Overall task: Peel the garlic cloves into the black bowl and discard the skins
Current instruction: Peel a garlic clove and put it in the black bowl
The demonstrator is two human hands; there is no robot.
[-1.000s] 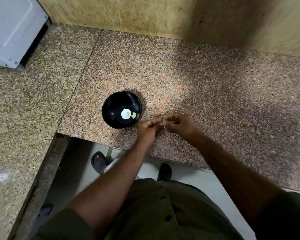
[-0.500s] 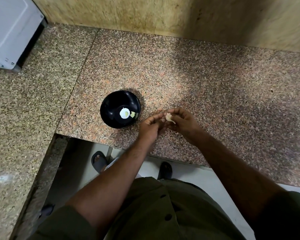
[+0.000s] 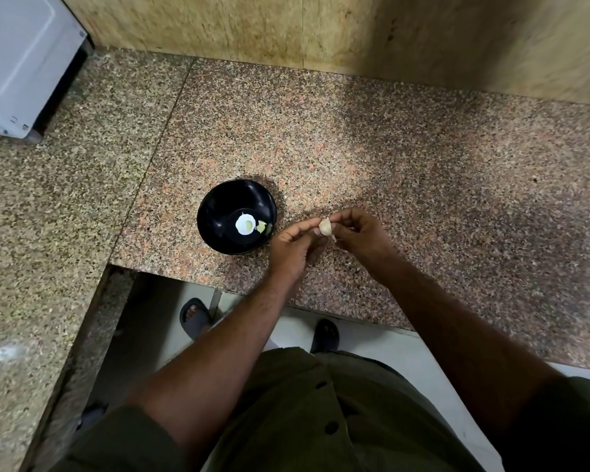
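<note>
Currently both hands, left (image 3: 295, 245) and right (image 3: 356, 233), are pinching a clove (image 3: 325, 227) near the counter's (image 3: 423, 158) front edge, beside the bowl (image 3: 218, 212); better peeling skin from the tip, gripping lightly.

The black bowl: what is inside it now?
Inside the black bowl, on its bottom, lie pale peeled garlic pieces beside a bright white spot, perhaps a reflection. Nothing covers them; their exact number is unclear.
</note>
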